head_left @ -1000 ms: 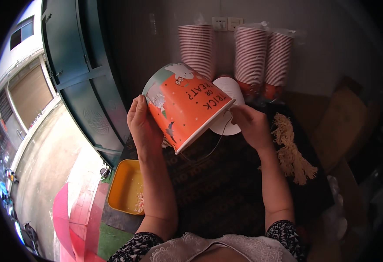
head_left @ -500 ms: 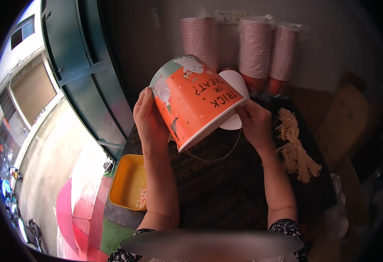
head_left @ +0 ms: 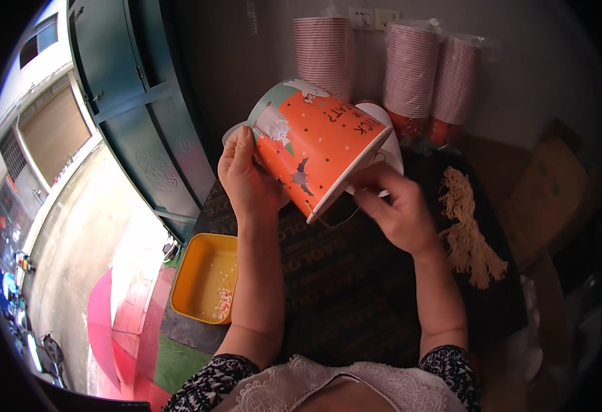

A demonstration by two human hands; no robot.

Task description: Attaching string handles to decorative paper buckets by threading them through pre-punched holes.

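Note:
A tapered paper bucket [head_left: 321, 144], orange with a green band, a ghost, a bat and stars, is held tilted in mid-air, its white-rimmed mouth facing down to the right. My left hand [head_left: 242, 172] grips its left side, thumb on the printed wall. At the mouth is my right hand [head_left: 400, 209], its fingers bent together and their tips partly within the opening. Whatever they pinch is hidden. A thin string handle [head_left: 342, 222] loops below the rim toward that hand. Behind the bucket, white round paper pieces [head_left: 393, 154] show in part.
Wrapped stacks of paper buckets [head_left: 411, 72] stand by the wall. A bundle of pale strings [head_left: 469, 233] lies on the dark table [head_left: 356, 295]. At the left, a yellow bin [head_left: 205, 285] holds small pale and reddish bits. A green metal door [head_left: 132, 130] stands beyond it.
My right hand has let go of the bucket's right rim and moved down to its mouth. The bucket has turned, so the bat faces me more. My left hand keeps its grip.

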